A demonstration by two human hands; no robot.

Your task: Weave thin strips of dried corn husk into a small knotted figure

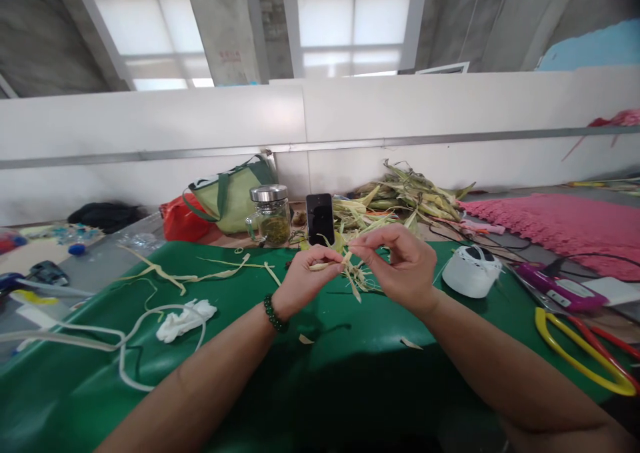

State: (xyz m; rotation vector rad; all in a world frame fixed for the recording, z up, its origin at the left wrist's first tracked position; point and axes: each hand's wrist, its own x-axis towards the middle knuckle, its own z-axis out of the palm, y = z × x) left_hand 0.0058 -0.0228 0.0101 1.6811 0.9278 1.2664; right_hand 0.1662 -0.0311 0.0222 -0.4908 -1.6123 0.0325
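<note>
My left hand (305, 281), with a green bead bracelet at the wrist, pinches a small bundle of pale corn-husk strips (350, 274) above the green mat (240, 346). My right hand (400, 266) meets it from the right, thumb and fingertips pinched on the same husk strips. Loose ends of the strips hang down between the two hands. Both hands are held just over the mat's middle.
A pile of corn husks (400, 199), a black phone (320, 218), a glass jar (270, 214) and a green bag (230, 196) stand behind. A white roll (470, 269), yellow-and-red scissors (585, 346) and pink knitted cloth (560, 223) lie at the right; husk strips (170, 276), crumpled tissue (185, 319) and white cord (120, 346) at the left.
</note>
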